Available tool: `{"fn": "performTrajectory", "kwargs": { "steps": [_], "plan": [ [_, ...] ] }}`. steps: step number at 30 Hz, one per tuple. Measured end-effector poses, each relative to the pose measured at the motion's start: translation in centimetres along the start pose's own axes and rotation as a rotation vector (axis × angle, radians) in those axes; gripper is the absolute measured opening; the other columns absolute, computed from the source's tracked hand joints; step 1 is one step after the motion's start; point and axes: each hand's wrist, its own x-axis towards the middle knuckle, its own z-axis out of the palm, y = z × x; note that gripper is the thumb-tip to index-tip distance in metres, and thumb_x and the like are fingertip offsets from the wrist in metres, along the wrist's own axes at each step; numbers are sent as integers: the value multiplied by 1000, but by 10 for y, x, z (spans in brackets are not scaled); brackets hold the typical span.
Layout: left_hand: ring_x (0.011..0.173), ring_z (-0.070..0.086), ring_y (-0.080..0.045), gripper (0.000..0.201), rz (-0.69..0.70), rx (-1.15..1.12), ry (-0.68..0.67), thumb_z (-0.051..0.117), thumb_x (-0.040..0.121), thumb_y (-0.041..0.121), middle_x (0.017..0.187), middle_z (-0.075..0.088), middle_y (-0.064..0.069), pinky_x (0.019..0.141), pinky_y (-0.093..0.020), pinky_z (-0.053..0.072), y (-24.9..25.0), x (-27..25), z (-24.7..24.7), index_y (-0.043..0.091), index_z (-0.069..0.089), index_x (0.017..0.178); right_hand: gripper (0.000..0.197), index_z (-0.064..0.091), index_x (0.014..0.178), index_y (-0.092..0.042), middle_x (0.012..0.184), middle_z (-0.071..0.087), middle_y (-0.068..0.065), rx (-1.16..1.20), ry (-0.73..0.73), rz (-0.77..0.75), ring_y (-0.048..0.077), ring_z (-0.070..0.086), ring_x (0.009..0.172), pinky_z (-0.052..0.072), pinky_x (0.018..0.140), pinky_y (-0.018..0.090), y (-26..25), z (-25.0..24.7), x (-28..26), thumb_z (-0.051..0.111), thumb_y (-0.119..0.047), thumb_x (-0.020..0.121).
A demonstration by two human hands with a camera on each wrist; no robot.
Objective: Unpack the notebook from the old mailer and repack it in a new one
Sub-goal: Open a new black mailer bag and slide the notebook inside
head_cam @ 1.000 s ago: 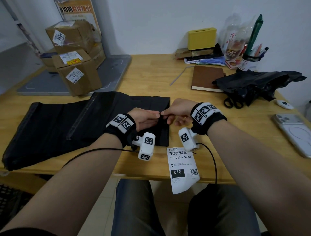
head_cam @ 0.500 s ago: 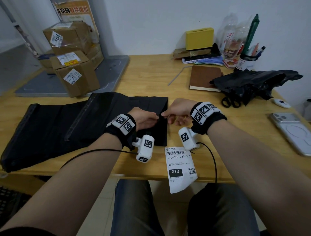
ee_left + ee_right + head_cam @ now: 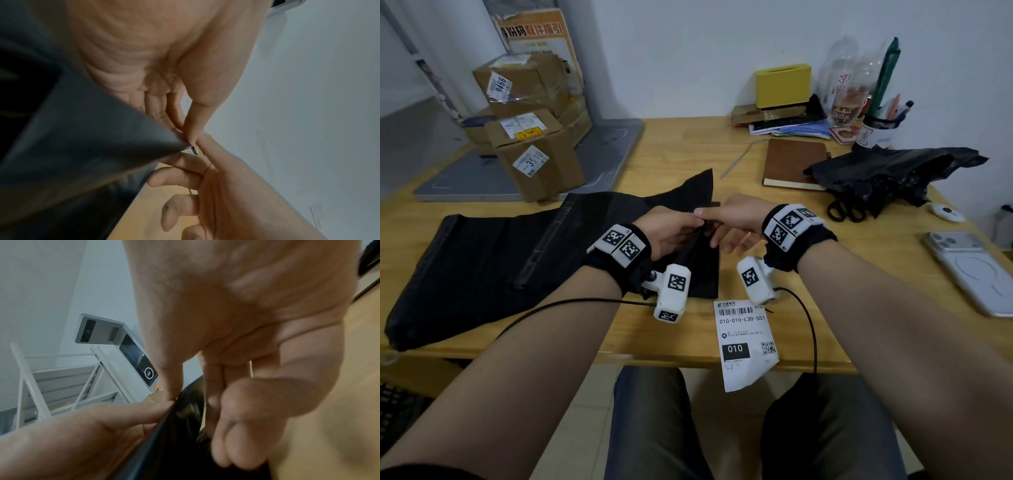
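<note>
A large black new mailer (image 3: 493,253) lies flat on the wooden table (image 3: 678,147), its right edge lifted into a peak. My left hand (image 3: 674,231) and right hand (image 3: 729,219) meet at that edge, each pinching the black film (image 3: 102,146) between thumb and forefinger. The wrist views show the thumbs tip to tip on the mailer rim (image 3: 180,412). The brown notebook (image 3: 794,162) lies bare at the back right. Beside it sits the crumpled old black mailer (image 3: 887,174).
A white shipping label (image 3: 746,342) hangs over the table's front edge. Black scissors (image 3: 842,210) lie by the old mailer, a phone (image 3: 972,270) at the far right. Cardboard parcels (image 3: 534,150) stand back left on a grey mat; a yellow box (image 3: 784,85), bottles and pen cup line the wall.
The right edge of the new mailer has risen from flat on the table into a raised peak, with both hands lifted a little while still pinching it.
</note>
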Motion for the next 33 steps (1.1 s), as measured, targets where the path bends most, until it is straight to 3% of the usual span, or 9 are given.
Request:
{"fn": "performTrajectory", "kwargs": {
  "steps": [3,6,11,14,18,21,28,31,33],
  "plan": [
    [91,68,-16,24,-12,-13,-14,68,91,13,105,73,-9,80,-26,55,2,-3,0,6,69,114,38,65,112,-3,94,78,15,5,33,-44,25,66,61,49,52,26,-4,0,0,64,-37,95],
    [84,66,-15,12,-18,-94,29,64,94,17,95,72,0,73,-27,54,4,-5,-3,14,69,104,34,66,113,2,87,70,18,-6,104,-111,25,68,62,49,47,26,-6,-2,2,66,-27,95],
    [67,62,-10,8,76,-190,197,61,95,25,76,67,8,54,-23,38,17,-5,-12,20,64,89,17,71,92,-9,76,56,9,167,307,-284,16,53,44,43,43,24,-7,-7,-4,77,-25,89],
    [59,59,-9,11,114,-267,248,61,94,25,68,64,10,44,-19,32,24,-5,-19,22,61,83,16,73,84,-14,62,52,3,275,485,-362,17,45,48,39,41,23,-6,-18,-8,76,-29,88],
    [56,59,-9,6,146,-320,274,59,94,24,62,63,10,44,-18,33,29,-4,-17,21,62,90,17,71,79,-17,62,48,5,584,641,-461,18,40,49,34,41,23,1,-39,-17,69,-27,93],
    [60,58,-10,7,139,-339,249,56,95,23,66,63,9,50,-21,34,27,-2,-10,21,64,95,19,68,80,-20,59,61,1,697,793,-415,20,52,52,38,40,22,13,-58,-22,62,-26,97],
    [69,62,-14,8,78,-335,167,57,95,21,72,67,7,56,-23,38,17,5,17,20,64,94,21,69,75,-14,58,61,3,892,951,-250,15,43,40,40,43,25,59,-88,-35,67,-22,94],
    [72,64,-14,9,52,-319,147,56,95,23,74,68,9,57,-24,40,14,8,25,21,65,95,28,64,63,-21,63,57,5,804,1049,-162,25,55,56,48,53,35,79,-96,-37,70,-29,89],
    [74,64,-14,10,42,-301,145,56,95,24,76,69,9,59,-25,42,12,9,29,22,65,98,15,65,83,-18,80,61,5,748,1121,-121,29,62,77,52,69,41,83,-101,-43,73,-31,87]
  ]
}}
